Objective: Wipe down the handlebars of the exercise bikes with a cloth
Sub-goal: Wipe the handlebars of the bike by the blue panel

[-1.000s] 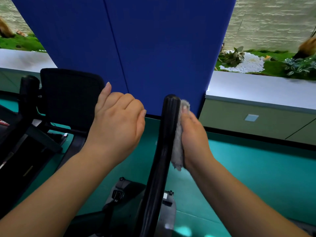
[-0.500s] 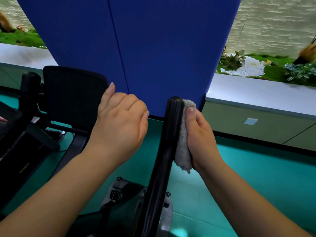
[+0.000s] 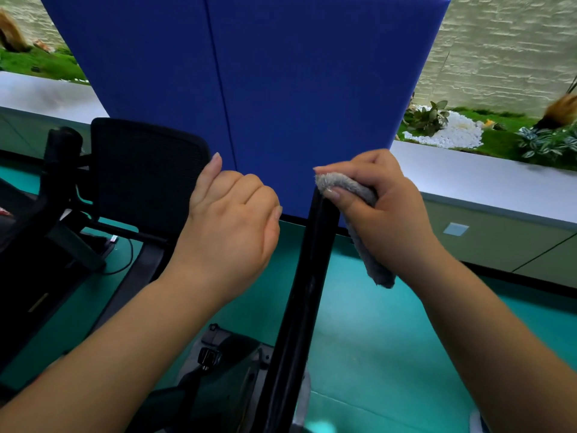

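A black handlebar (image 3: 307, 276) rises from the bottom centre to its tip in the middle of the view. My right hand (image 3: 390, 220) grips a grey fluffy cloth (image 3: 349, 185) and presses it over the bar's top end, thumb against the bar's right side. The cloth's tail hangs below my palm. To the left of the bar my left hand (image 3: 231, 220) hovers at the same height with its fingers curled under and the thumb pointing up. Whatever lies beneath it is hidden by the hand and forearm.
A blue padded panel (image 3: 249, 89) stands right behind the bar. A black mesh chair back (image 3: 146, 170) and dark machine parts (image 3: 62, 189) are at the left. The bike's body (image 3: 224, 364) sits below on a teal floor (image 3: 390, 339). A white ledge (image 3: 487, 179) with plants runs behind.
My right hand has slid up from the bar's right side and turned over its tip, bringing the cloth on top. My left hand has stayed about where it was.
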Available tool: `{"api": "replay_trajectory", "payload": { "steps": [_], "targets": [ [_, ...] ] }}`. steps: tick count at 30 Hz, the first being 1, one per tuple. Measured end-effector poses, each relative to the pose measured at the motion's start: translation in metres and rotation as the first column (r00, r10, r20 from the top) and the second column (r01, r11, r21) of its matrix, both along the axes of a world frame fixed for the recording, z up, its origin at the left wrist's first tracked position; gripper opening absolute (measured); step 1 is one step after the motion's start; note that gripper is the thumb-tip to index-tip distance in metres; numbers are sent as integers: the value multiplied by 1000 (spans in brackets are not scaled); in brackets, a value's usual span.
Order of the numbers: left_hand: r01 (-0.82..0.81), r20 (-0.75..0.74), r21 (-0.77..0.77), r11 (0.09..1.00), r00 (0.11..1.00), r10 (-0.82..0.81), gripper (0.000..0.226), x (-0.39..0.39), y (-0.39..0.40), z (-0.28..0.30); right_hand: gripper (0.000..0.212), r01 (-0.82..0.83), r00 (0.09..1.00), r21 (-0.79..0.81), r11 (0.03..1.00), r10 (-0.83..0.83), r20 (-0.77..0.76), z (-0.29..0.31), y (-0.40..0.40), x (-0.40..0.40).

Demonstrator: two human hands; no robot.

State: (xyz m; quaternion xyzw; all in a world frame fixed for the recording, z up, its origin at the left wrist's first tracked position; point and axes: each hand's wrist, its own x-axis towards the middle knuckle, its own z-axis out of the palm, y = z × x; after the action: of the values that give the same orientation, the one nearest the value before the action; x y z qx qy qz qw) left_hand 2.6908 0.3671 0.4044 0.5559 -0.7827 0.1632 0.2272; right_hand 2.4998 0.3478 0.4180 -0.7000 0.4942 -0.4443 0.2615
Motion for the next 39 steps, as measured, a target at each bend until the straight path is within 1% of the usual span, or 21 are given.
{"api": "replay_trajectory", "payload": {
  "steps": [3,5,6,8,10,13,20,23,27,31,33,39],
  "targets": [
    [2,-4,13,1000,1000,-2,30,1,0,1,10,46,992,59,997,-38,-122,15,-22,7],
    [5,-7,18,1000,1000,-5,30,0,1,2,23,35,980,103,994,-14,-200,21,-33,8],
    [7,-7,22,1000,1000,-7,30,0,2,1,26,34,978,114,993,-10,-206,21,-33,7],
    [12,-6,22,1000,1000,-12,30,1,2,1,22,45,988,94,995,-31,-149,14,-24,3],
    [16,-9,19,1000,1000,-16,30,1,1,1,17,65,998,39,997,-64,-26,0,-5,-1],
    [18,-16,14,1000,1000,-18,30,2,1,0,22,93,993,-47,995,-90,76,-15,11,-7],
    [11,-19,6,1000,1000,-11,28,1,0,-1,19,170,964,-23,985,-162,212,-8,-11,8],
    [17,-19,6,1000,1000,-17,27,2,0,-1,24,185,960,-96,978,-159,230,-23,14,8],
    [12,-24,-2,1000,1000,-12,28,2,0,-1,25,147,980,-201,969,-116,159,-43,40,11],
    [20,-24,9,1000,1000,-19,28,4,0,0,26,177,980,-266,948,-145,135,-31,26,12],
    [31,-28,20,999,999,-30,29,4,1,1,28,171,982,-262,950,-144,119,-33,28,13],
    [93,-49,43,995,995,-91,29,9,5,3,27,50,998,-251,967,-56,-14,-68,67,13]
  ]
}}
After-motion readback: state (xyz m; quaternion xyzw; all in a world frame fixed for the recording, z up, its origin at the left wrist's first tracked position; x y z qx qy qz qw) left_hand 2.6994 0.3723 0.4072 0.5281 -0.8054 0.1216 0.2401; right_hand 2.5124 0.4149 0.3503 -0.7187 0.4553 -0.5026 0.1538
